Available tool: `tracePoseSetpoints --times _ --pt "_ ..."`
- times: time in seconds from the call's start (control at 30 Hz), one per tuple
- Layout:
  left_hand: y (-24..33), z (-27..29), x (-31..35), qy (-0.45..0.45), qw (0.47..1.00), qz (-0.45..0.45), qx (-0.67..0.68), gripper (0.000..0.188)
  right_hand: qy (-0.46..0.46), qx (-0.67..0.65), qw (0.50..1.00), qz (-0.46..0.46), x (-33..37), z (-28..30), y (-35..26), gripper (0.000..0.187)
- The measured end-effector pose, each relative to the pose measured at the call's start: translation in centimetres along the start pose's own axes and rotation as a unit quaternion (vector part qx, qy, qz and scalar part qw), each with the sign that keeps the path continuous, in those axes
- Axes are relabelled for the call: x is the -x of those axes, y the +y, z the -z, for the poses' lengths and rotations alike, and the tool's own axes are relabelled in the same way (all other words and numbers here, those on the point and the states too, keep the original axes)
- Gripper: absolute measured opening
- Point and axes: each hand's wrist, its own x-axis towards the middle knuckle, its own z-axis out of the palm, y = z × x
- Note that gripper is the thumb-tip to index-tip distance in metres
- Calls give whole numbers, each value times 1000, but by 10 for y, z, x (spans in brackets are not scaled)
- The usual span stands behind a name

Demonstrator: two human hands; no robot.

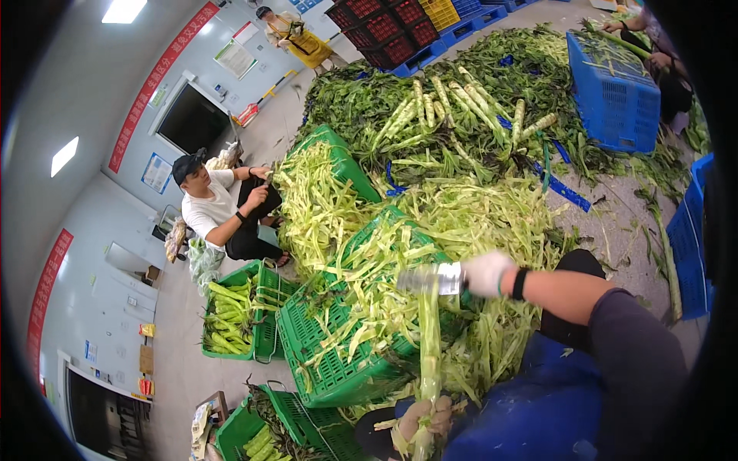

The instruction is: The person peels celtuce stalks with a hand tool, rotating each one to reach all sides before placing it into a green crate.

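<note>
My left hand [429,419], in a soiled light glove, is closed round the lower end of a pale green celtuce stem [430,346] that stands nearly upright near the bottom of the view. My right hand [489,274], in a white glove, grips a knife [440,278] whose broad, shiny blade is smeared by motion. The blade lies across the upper end of the stem; I cannot tell whether it is cutting in. Just left, long peel strips [377,307] cover a green crate [338,376] lying bottom up or tilted.
Peeled stems [228,319] fill a green crate [265,307] at left, with another crate [231,430] below. Leafy unpeeled celtuce [430,107] are heaped behind. A co-worker [211,200] sits left, another [661,61] works by a blue crate [615,115]; a third [296,34] stands far back.
</note>
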Motion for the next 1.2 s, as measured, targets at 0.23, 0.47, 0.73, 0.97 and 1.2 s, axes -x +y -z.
tracePoseSetpoints --times 0.23,0.47,0.73,0.97,1.2 --pt "24 33 -15 -112 990 79 -23 28 -28 -25 999 21 5 29 3 40" --pt "-9 -40 16 142 955 -141 -218 30 -33 25 999 -30 -17 13 27 24" --pt "55 -77 16 119 612 -175 -762 67 -48 -208 967 -138 -8 38 65 31" --pt "136 -96 -25 292 73 -204 -932 55 -86 -345 921 -157 -2 40 76 21" --pt "91 -149 -170 302 179 -259 -900 66 -106 -311 944 -20 9 19 43 26"
